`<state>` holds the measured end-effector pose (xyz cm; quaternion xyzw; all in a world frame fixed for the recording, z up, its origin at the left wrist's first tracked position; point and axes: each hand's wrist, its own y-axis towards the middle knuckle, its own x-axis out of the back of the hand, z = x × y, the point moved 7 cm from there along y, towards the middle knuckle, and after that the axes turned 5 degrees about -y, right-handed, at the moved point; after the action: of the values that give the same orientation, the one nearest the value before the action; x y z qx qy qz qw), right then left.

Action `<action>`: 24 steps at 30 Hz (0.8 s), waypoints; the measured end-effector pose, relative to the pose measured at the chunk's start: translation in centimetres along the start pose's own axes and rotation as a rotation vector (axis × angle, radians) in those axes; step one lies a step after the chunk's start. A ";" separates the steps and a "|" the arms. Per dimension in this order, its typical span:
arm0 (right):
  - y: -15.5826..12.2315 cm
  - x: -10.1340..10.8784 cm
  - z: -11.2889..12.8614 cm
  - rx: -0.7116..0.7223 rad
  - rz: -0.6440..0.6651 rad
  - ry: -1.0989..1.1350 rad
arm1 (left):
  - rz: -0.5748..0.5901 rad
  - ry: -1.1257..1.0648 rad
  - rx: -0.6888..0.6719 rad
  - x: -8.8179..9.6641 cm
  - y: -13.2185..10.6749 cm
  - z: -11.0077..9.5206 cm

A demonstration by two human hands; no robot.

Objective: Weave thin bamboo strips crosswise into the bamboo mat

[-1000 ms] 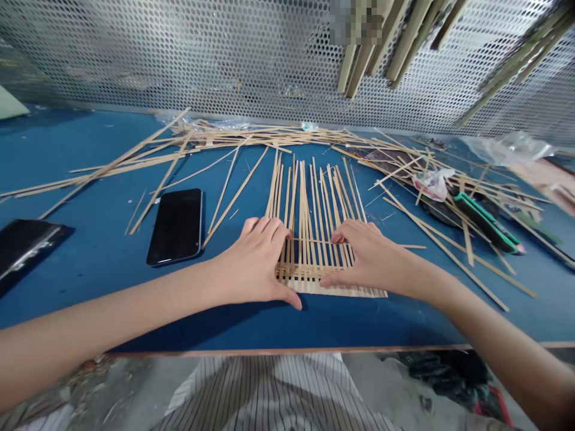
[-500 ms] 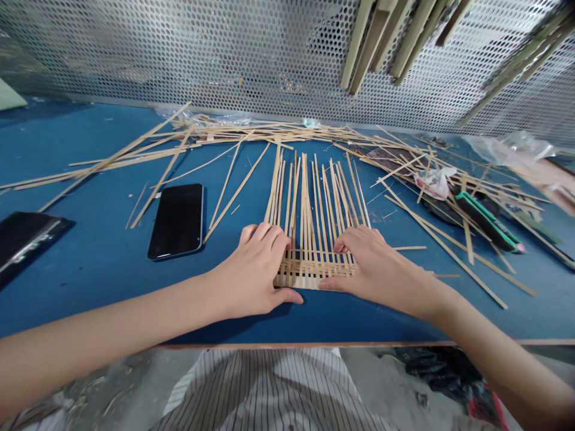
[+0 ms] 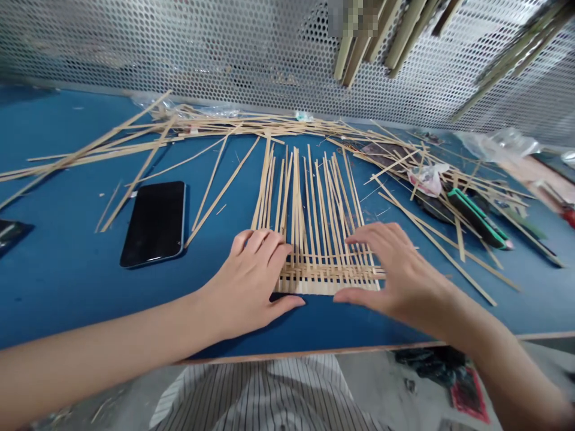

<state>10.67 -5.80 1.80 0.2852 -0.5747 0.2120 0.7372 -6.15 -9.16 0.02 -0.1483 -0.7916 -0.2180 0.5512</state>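
A partly woven bamboo-strip mat (image 3: 321,272) lies flat on the blue table, its long loose strips fanning away from me. Along its near edge runs a pale, wider band. My left hand (image 3: 256,281) rests over the mat's left side, fingers bent down on the strips and thumb stretched out by the near edge. At the right side, my right hand (image 3: 395,269) is open, thumb and fingers wide apart around the mat's right edge. Whether its fingertips touch the strips I cannot tell.
A black-screened phone (image 3: 155,221) lies to the left. Loose bamboo strips (image 3: 251,123) are heaped along the back. A green-and-black cutter (image 3: 478,218) and crumpled plastic (image 3: 429,179) lie at the right. A perforated metal panel (image 3: 179,54) rises behind the table.
My right hand has shifted right and spread wider, uncovering more of the weave. My left hand stays on the mat's left side. The whole view has turned slightly.
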 end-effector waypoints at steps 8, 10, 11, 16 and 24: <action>-2.1 -0.5 -5.9 -0.117 0.028 0.102 | 0.032 0.024 -0.156 -1.4 2.2 -2.4; -2.1 -0.6 -6.2 -0.103 0.007 0.140 | 0.046 0.005 -0.174 -2.0 3.0 -3.1; -2.1 -0.6 -6.2 -0.099 -0.006 0.144 | 0.058 -0.007 -0.169 -2.3 3.4 -3.4; -1.9 -0.5 -6.2 -0.091 -0.016 0.161 | 0.099 -0.054 -0.104 -3.0 4.6 -4.1; -1.9 -0.4 -5.9 -0.071 0.126 0.129 | 0.151 -0.114 -0.005 -3.2 5.0 -3.9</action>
<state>16.07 -3.27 0.05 0.2080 -0.5501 0.2555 0.7674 0.49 -6.86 -0.86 -0.2210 -0.8078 -0.1690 0.5197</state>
